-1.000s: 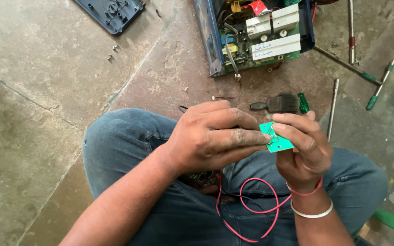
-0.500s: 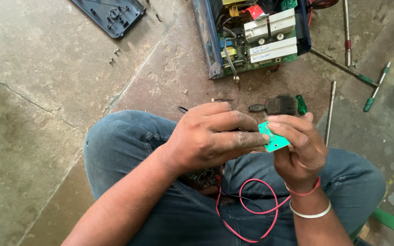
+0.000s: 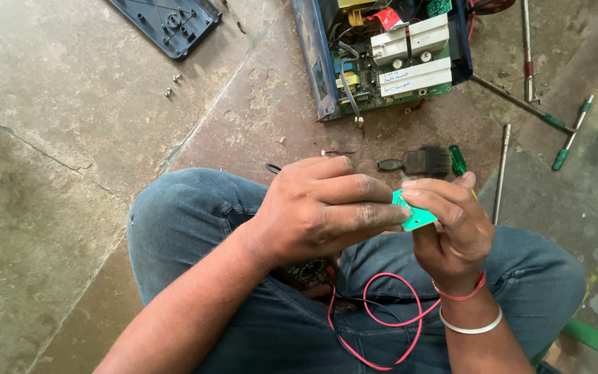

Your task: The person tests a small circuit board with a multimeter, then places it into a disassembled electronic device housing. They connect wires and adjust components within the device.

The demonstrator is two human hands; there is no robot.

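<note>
Gripping small green circuit board (image 3: 418, 216) between both hands, left hand (image 3: 327, 208) and right hand (image 3: 451, 228) pinching opposite edges, above lap, steadied for close inspection; red wire (image 3: 382, 325) trailing below, opened device (image 3: 389, 55) on floor.

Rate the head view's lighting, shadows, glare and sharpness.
Head view: soft, even daylight, no glare; only a faint shadow on the floor at left. Both hands, left and right, and the small green board they pinch are sharp; the opened device is clear too.
</note>
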